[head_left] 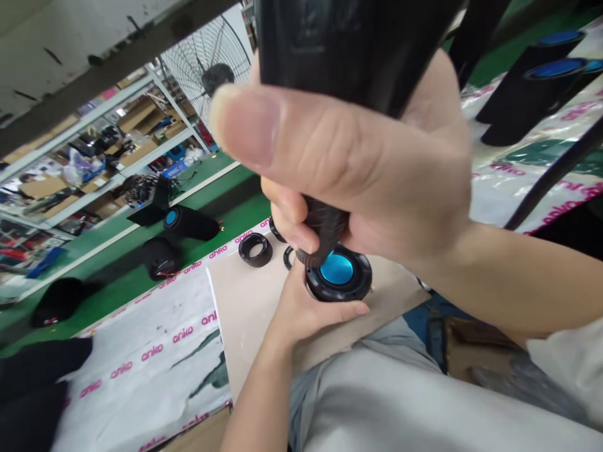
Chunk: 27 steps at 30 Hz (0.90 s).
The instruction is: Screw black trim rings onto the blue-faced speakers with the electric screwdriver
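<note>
If the black tool (339,50) clamped in the right hand (362,157) slips left off the blue-centred part (340,270), it might jab the left hand (304,311) clasping that part.

One bulky matte-black handheld tool (330,47), upright, nose down, top cropped at twelve o'clock, ribbed lower end overlapping, contact unclear, the ten-o'clock rim of one round glossy-black unit with metallic-blue centre (337,269), face up, at five o'clock from mid-view.
</note>
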### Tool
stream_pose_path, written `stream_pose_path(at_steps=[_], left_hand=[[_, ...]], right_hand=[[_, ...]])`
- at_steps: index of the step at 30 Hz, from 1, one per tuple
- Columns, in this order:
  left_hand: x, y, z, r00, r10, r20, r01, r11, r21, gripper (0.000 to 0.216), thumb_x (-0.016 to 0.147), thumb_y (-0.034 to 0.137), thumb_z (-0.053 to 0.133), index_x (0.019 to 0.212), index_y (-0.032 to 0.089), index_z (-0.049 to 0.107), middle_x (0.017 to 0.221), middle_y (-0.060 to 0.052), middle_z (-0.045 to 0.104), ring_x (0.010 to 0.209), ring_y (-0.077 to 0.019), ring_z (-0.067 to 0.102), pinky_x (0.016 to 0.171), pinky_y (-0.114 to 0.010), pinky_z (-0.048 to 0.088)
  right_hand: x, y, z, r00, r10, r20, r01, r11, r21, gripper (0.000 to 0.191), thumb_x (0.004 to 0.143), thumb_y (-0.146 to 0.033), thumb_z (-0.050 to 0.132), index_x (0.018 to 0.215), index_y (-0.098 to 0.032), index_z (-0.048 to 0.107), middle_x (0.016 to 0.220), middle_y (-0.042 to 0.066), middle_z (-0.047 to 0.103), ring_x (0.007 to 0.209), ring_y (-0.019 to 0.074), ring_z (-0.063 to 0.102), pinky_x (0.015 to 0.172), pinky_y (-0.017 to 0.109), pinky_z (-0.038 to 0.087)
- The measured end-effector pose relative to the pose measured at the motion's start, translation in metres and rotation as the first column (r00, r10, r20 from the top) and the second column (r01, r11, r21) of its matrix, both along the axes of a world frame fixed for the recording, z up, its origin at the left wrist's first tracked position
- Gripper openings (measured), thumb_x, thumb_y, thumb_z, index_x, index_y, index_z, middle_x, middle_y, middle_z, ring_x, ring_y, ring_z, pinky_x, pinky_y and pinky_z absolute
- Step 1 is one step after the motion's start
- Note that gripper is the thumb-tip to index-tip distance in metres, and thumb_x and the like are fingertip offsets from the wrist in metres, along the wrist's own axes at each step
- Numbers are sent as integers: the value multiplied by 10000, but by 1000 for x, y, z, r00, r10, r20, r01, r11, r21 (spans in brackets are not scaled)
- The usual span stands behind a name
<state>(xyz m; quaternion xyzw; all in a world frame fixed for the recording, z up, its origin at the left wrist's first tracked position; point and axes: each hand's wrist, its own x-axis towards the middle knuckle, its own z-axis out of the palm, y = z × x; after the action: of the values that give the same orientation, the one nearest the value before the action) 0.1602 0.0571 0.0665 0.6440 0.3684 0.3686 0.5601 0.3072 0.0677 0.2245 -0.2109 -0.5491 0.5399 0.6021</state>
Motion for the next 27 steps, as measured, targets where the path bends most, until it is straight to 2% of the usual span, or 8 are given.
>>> stream_pose_path(at_steps=[3,8,12,15,17,20,24,27], left_hand=[[2,1,5,1000,-5,6,5,1000,-30,682,615,548,1072,1116,209,755,1460,-145,721,1453,-465,625,1248,-644,512],[3,2,11,1000,-8,30,8,1000,-28,711,567,540,1096,1097,214,753,1212,-125,785,1440,-478,630,1250,-662,496],[2,1,7,1000,-20,19,21,1000,-23,666,611,553,1072,1094,219,758,1114,-114,798,1432,-483,635,1234,-682,505],[1,0,0,1000,-16,21,16,1000,-9,770,641,529,1066,1270,226,742,1211,-123,798,1416,-478,654,1224,-689,517],[1,-1,-3,1000,12,22,-12,1000,9,850,647,512,1069,1366,232,712,1256,-129,799,1398,-480,671,1231,-701,510],[1,-4,-1,999,33,43,-33,999,11,841,634,495,1083,1341,220,721,1239,-138,813,1376,-490,688,1234,-701,514],[0,-6,5,998,27,48,-28,999,16,928,631,495,1092,1410,229,663,1339,-134,781,1450,-494,642,1252,-709,503],[4,-7,-6,997,62,45,-63,998,10,1082,564,497,1120,1476,253,592,1432,-129,738,1483,-482,617,1283,-710,478]], right_hand=[[0,-6,-4,998,29,-50,-27,998,48,634,697,-699,955,932,-213,623,642,-57,622,485,128,568,469,304,465],[-4,-11,1,997,32,-72,-26,996,85,550,787,-651,905,862,-215,579,619,-49,609,462,132,555,416,333,378],[-11,-8,-5,994,-78,-82,86,992,96,371,803,-382,934,888,-229,607,627,-74,593,433,98,483,382,320,351],[-15,-1,-16,995,-100,22,94,976,194,240,877,-235,860,861,-209,622,593,-88,570,421,93,505,377,290,428],[-18,3,-20,993,-68,97,51,985,166,267,882,-187,853,823,-210,593,527,-99,547,391,91,493,391,266,453],[-19,7,-20,992,-39,120,32,998,54,370,768,-136,903,766,-215,542,513,-86,536,375,96,482,364,252,410],[-14,10,-22,975,35,221,-51,996,68,352,799,-331,913,716,-189,602,570,-43,552,442,95,536,383,205,411],[-10,15,-25,952,141,271,-149,989,8,442,752,-509,959,724,-178,668,553,-23,559,415,107,523,355,198,389]])
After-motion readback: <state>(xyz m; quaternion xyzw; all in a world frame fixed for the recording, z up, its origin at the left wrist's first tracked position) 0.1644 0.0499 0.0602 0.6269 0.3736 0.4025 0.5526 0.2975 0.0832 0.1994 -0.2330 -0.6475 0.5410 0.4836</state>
